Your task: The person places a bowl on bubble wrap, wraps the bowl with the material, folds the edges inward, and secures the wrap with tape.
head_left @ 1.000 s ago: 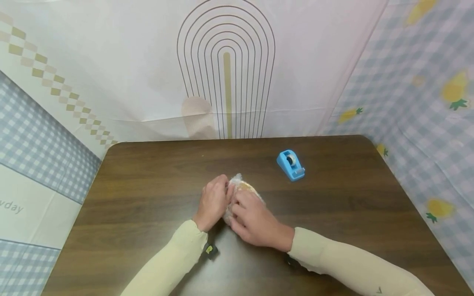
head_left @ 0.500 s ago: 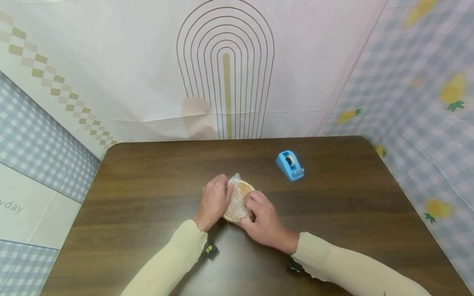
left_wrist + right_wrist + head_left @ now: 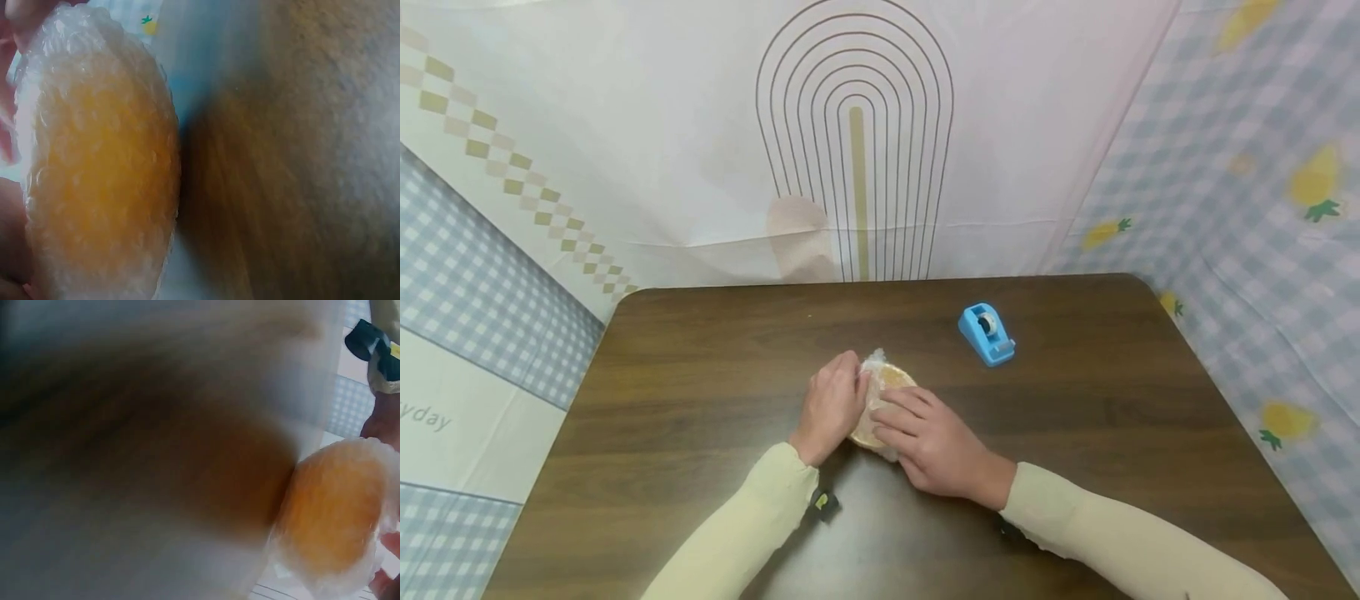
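A round, bowl-like yellow-orange thing (image 3: 897, 377) wrapped in bubble wrap stands at the middle of the table. My left hand (image 3: 830, 408) grips its left edge, with the fingers curled over the wrap. Across the wrapped face lies my right hand (image 3: 934, 442), its fingers straight and pressing the bubble wrap (image 3: 863, 425). In the left wrist view the rounded orange side (image 3: 103, 169) shows through the bubbles. From the right wrist view the wrapped orange curve (image 3: 334, 509) is seen close to the tabletop. A tuft of wrap (image 3: 877, 357) sticks up at the far end.
A blue tape dispenser (image 3: 987, 335) with a roll of tape stands farther back on the right. The dark wooden table (image 3: 700, 358) ends at a patterned cloth wall (image 3: 700, 167) behind. Checked cloth (image 3: 1240, 250) hangs along the right side.
My right hand has gone from curled fingers working at the wrap to straighter fingers laid over it, shifting a little to the right. My left hand keeps its hold in nearly the same place.
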A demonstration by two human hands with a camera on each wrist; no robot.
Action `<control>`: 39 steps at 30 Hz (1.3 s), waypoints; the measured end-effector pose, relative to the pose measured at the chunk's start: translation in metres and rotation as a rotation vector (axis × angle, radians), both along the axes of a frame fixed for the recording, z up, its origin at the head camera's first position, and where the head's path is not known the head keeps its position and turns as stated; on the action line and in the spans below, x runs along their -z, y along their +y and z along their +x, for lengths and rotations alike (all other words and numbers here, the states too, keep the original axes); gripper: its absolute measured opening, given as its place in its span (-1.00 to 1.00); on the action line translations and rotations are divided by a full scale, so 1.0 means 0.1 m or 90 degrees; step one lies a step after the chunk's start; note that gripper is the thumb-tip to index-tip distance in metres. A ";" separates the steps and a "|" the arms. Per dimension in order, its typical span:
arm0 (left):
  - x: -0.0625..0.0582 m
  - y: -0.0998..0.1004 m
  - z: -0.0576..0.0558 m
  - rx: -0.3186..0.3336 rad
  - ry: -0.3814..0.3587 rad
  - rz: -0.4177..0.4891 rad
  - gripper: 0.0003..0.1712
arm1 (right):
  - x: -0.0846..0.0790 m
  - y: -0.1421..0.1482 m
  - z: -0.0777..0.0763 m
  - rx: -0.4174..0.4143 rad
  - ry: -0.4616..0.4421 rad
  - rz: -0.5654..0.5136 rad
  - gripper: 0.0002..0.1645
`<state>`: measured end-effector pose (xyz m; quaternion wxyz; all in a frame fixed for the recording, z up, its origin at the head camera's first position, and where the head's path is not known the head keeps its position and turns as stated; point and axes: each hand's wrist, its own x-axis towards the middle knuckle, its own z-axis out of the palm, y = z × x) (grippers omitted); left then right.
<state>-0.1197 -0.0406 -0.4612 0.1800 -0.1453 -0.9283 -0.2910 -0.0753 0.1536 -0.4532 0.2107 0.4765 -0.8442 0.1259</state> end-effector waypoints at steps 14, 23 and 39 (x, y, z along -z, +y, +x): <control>-0.02 -0.04 -0.02 -0.019 -0.032 0.034 -0.77 | 0.01 0.14 -0.03 -0.005 -0.024 0.110 -0.45; -0.02 -0.06 -0.03 -0.005 -0.042 0.094 -0.68 | -0.02 0.10 -0.02 0.012 -0.059 0.108 -0.58; -0.05 -0.11 0.06 0.013 0.105 -0.078 -0.84 | -0.04 0.12 -0.03 0.035 -0.156 0.121 -0.60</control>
